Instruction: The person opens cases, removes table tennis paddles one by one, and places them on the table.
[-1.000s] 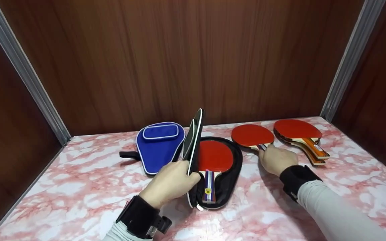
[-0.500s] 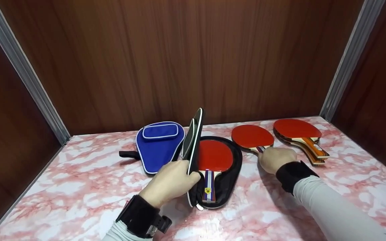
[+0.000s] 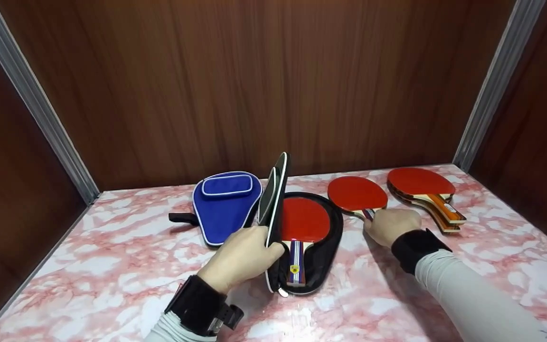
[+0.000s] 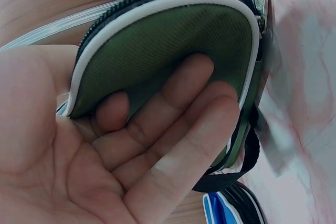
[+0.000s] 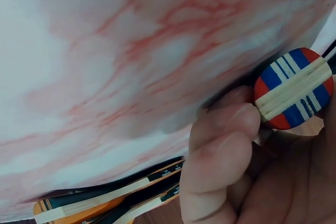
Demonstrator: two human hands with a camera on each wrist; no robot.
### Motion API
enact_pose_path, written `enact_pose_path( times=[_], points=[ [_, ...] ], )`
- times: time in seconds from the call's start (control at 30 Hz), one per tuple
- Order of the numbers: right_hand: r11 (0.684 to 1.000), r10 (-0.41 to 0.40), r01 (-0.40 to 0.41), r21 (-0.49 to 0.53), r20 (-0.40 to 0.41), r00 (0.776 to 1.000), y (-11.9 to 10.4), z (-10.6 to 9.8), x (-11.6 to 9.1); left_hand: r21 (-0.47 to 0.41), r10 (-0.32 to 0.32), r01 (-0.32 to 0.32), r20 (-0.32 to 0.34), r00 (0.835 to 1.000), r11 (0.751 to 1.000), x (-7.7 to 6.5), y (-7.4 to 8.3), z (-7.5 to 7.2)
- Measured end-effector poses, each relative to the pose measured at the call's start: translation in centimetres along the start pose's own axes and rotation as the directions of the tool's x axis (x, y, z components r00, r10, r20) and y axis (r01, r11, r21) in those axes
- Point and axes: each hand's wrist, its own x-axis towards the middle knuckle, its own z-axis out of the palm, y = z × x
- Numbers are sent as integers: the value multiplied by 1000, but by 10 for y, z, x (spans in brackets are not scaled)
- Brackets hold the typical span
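Note:
A dark green paddle case with white piping stands unzipped, its lid [image 3: 268,202] raised nearly upright. My left hand [image 3: 245,256] pinches the lid's near edge, thumb on the inner side; in the left wrist view its fingers lie against the green outer cloth [image 4: 173,45]. Inside the case's black lower half [image 3: 335,242] lies a red table tennis paddle [image 3: 304,221], its striped handle toward me. To the right, my right hand [image 3: 392,225] grips the handle of another red paddle [image 3: 356,192]. The right wrist view shows that handle's striped butt end [image 5: 294,87] between fingers and palm.
A blue paddle case [image 3: 226,213] with a small front pocket lies left of the green one, a black strap [image 3: 183,218] at its side. Two stacked red paddles [image 3: 420,183] with orange handles lie at the far right. Wooden panels [image 3: 273,85] enclose the marbled table [image 3: 126,266].
My right hand and wrist have shifted slightly left and turned a little around the paddle's handle. The left hand and the raised lid have stayed in place.

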Motion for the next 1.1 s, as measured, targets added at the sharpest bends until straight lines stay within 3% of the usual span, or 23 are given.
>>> enact_pose_path(
  times=[0.37, 0.43, 0.5, 0.57, 0.67, 0.9, 1.1],
  points=[
    [996, 62, -68, 53, 116, 991, 3, -9, -3, 0, -1, 1, 0, 1000, 1000, -1, -1, 2],
    [997, 60, -61, 40, 42, 997, 4, -10, -7, -3, -2, 2, 7, 1000, 1000, 0, 0, 2],
    [999, 42, -41, 12, -86, 995, 4, -11, -12, -5, 1, -1, 12, 1000, 1000, 1, 1, 1],
    [1000, 4, -4, -2, -215, 977, 1, -11, -17, -5, 3, -3, 15, 1000, 1000, 2, 2, 0],
    [997, -65, 77, 25, -322, 945, -8, -13, -24, -1, 3, -3, 14, 1000, 1000, 3, 2, -2],
    [959, -172, 231, 162, -314, 934, -49, -15, -47, 4, 11, -11, -1, 1000, 1000, 1, 0, -2],
    [918, -279, 364, 157, -396, 875, -85, -11, -66, -1, 13, -13, -7, 1000, 1000, 0, -1, 0]
  ],
)
